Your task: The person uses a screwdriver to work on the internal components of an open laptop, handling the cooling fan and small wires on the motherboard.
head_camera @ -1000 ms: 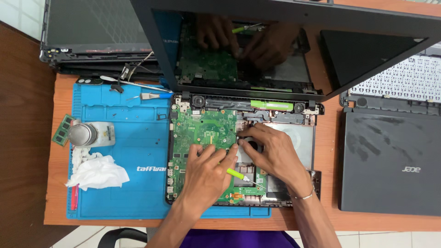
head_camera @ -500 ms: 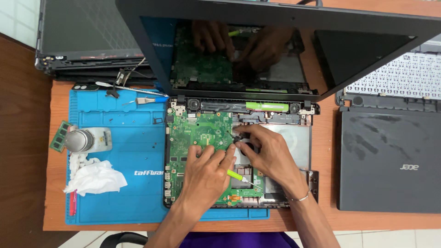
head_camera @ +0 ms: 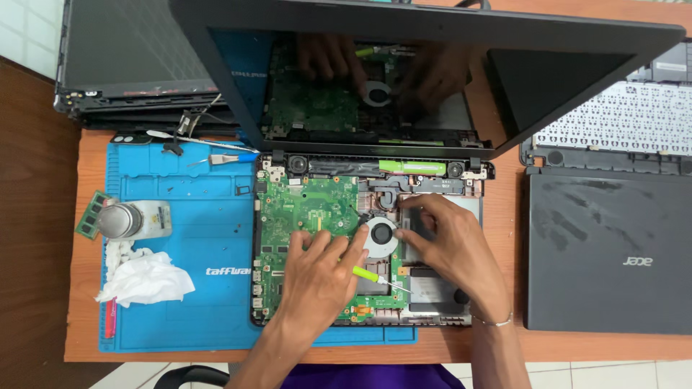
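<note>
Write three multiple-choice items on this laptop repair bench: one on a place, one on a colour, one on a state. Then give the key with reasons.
1. Where does the crumpled white tissue lie?
A. on the blue mat
B. on the green board
C. on the closed laptop

2. What colour is the handle of the small screwdriver by the left hand?
A. red
B. yellow-green
C. black

3. How is the laptop being worked on?
A. shut
B. open, keyboard in place
C. open, green board and fan bared

Key: 1 A, the tissue rests on the mat's left part. 2 B, the handle shows bright yellow-green beside the left hand. 3 C, board and round fan lie uncovered, with the right hand beside the fan.
</note>
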